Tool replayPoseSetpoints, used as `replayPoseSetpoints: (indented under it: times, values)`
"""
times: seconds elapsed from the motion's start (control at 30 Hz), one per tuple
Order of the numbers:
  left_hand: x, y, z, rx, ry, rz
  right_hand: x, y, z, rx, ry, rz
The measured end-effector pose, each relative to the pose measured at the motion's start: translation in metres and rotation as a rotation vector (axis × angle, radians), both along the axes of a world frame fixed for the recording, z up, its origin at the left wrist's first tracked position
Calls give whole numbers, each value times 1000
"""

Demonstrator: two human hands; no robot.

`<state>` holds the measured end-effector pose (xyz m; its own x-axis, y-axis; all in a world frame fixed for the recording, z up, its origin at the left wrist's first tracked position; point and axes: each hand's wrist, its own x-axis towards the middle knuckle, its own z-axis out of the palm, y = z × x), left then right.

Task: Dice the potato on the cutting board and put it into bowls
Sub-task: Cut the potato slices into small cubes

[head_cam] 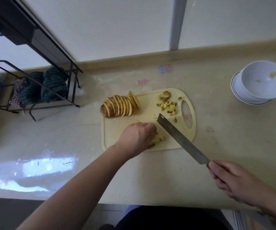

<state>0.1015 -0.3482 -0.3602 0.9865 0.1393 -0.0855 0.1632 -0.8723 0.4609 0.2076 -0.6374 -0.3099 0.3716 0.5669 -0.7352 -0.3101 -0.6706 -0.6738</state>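
A cream cutting board [117, 130] lies on the counter. At its far left corner rests a sliced potato [119, 106], its slices fanned together. A heap of diced potato [167, 105] sits near the board's handle hole. My left hand [138, 136] has curled fingers holding down potato strips [159, 139] at the board's near edge. My right hand [233, 181] grips the handle of a cleaver [180, 140], whose blade slants over the board just right of the strips. White stacked bowls [260, 82] stand at the far right, with a few potato scraps inside the top one.
A black wire rack [34, 80] with dark green striped cloths [51, 85] stands on the counter's left side. The wall and a window frame run along the back. The counter's front edge lies near my body.
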Motion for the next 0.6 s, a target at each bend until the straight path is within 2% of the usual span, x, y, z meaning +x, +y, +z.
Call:
replayPoseSetpoints:
  times: [0.17,0.4,0.6]
  values:
    - [2,4,-6,-5,-87,-18,4,-2,-4,-8,24,11]
    - [-25,8,-16,-25,-119,-108,6,-3,-8,-14,15,37]
    - [-23,1,-15,-68,-141,-93,4,-3,-8,4,3,40]
